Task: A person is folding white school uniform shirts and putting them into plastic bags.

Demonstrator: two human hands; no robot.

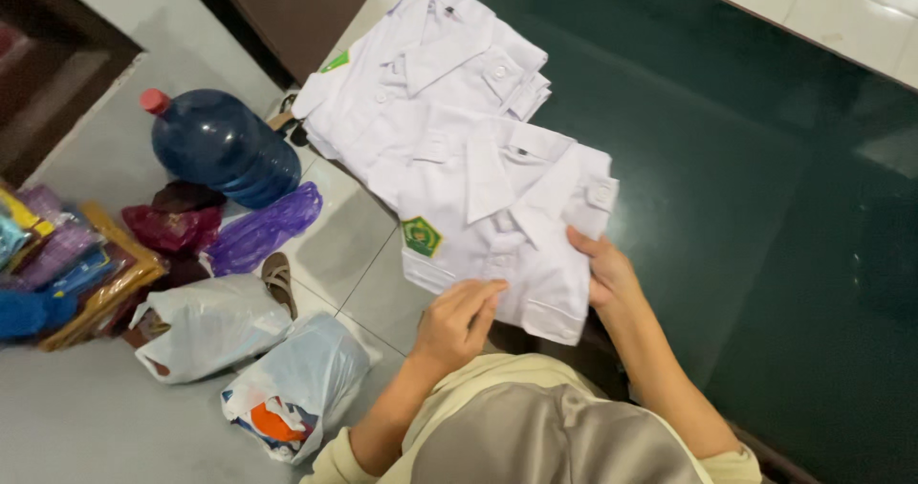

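1. Right now the left hand lies on the lower edge of a folded white shirt, fingers bent and pressed down on the cloth, the grip neither spread wide nor closed round anything
2. Opposite it, the right hand takes the shirt's right edge, thumb on top and fingers hidden under the fabric, so the grip is pinching the shirt
3. That shirt lies at the near left corner of the dark green table, collar up, a green badge on its sleeve; its lower left part hangs past the table's edge over the floor
4. Just behind it, and partly under it, a second folded white shirt rests on the same corner, with a small green patch at its shoulder
5. Down on the grey tiled floor a blue water jug with a red cap lies on its side
6. Near the jug sit a dark red bag and a purple plastic bag, touching each other
7. Closer to the person two whitish plastic bags stand side by side, the nearer showing orange and blue inside, and a brown sandal lies between them and the purple bag
8. At the far left a stack of colourful wrapped packets leans on the floor
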